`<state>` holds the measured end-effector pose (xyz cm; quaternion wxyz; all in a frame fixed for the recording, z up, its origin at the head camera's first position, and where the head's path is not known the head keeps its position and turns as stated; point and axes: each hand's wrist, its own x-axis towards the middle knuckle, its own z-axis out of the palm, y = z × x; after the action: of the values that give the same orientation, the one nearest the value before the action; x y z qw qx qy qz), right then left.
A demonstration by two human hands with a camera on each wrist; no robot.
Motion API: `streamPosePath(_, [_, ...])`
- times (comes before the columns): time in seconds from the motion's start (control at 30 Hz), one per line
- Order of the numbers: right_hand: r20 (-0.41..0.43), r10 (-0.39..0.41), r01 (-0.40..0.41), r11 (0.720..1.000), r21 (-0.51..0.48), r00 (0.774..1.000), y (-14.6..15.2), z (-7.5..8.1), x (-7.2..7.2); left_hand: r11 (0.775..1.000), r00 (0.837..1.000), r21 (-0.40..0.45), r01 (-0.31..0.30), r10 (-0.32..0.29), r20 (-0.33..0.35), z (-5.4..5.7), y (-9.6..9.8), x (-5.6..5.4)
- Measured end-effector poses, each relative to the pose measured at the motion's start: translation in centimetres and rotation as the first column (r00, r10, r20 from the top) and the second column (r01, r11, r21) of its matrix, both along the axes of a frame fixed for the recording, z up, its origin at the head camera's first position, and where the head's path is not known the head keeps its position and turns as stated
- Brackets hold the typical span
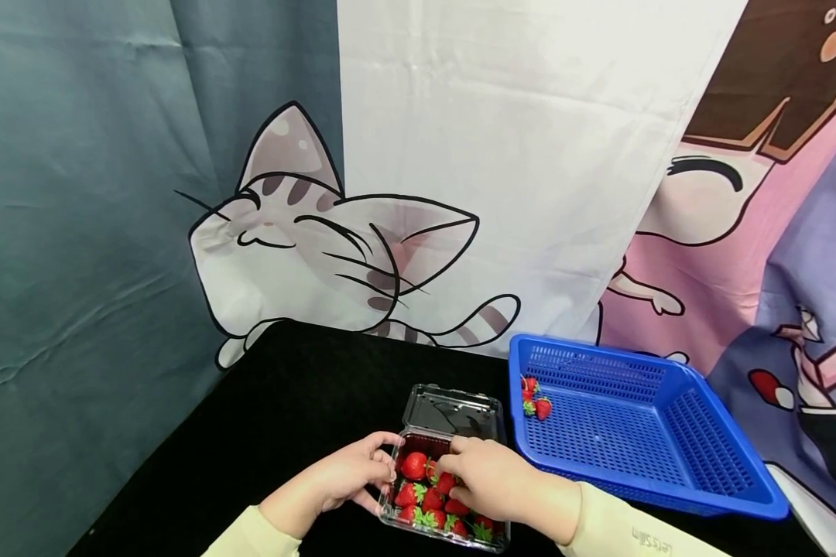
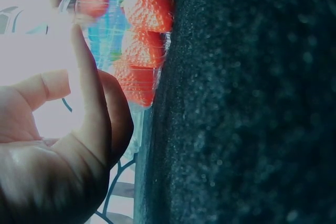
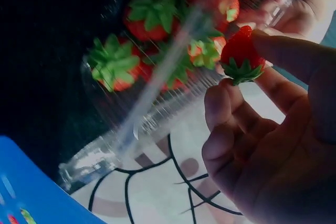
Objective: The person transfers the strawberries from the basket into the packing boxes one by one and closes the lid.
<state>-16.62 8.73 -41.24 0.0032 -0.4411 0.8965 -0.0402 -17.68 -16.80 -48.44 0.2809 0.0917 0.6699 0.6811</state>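
Note:
A clear plastic box (image 1: 440,535) sits on the black surface, its lid (image 1: 453,410) folded back behind it. Red strawberries (image 1: 432,499) with green leaf caps fill most of its front part. My left hand (image 1: 351,472) holds the box by its left wall, fingers along the side and rim, as the left wrist view (image 2: 89,124) also shows from close by. Over the box's right half, my right hand (image 1: 491,476) pinches one strawberry (image 3: 241,53) between thumb and fingers. That berry's leaf cap points away from the thumb tip in the right wrist view.
A blue plastic basket (image 1: 620,437) stands right of the box, close to its lid. Several strawberries (image 1: 543,408) lie at its left end. Behind the black tabletop (image 1: 306,387) hangs a printed cloth (image 1: 418,116) with a cartoon cat.

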Motion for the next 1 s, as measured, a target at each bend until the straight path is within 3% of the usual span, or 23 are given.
streamPosePath(0.17, [-0.059, 0.031, -0.032, 0.999, -0.012, 0.998, 0.2, -1.1, 0.0, 1.000, 1.000, -0.003, 0.000, 0.000, -0.001, 0.1, 0.0, 0.0])
streamPosePath(0.37, [-0.022, 0.005, -0.006, 0.999, -0.047, 1.000, 0.3, -1.6, 0.0, 1.000, 1.000, -0.010, -0.002, 0.002, 0.001, 0.1, 0.0, -0.1])
streamPosePath(0.67, [0.101, -0.094, 0.107, 0.986, -0.129, 0.990, 0.3, -1.5, 0.3, 1.000, 1.000, -0.009, 0.004, -0.004, 0.001, 0.3, -0.1, 0.0])
streamPosePath(1.0, [0.254, -0.213, 0.268, 0.941, -0.208, 0.943, 0.8, -1.5, 0.6, 1.000, 1.000, -0.017, 0.004, -0.004, 0.003, 0.3, -0.1, 0.0])
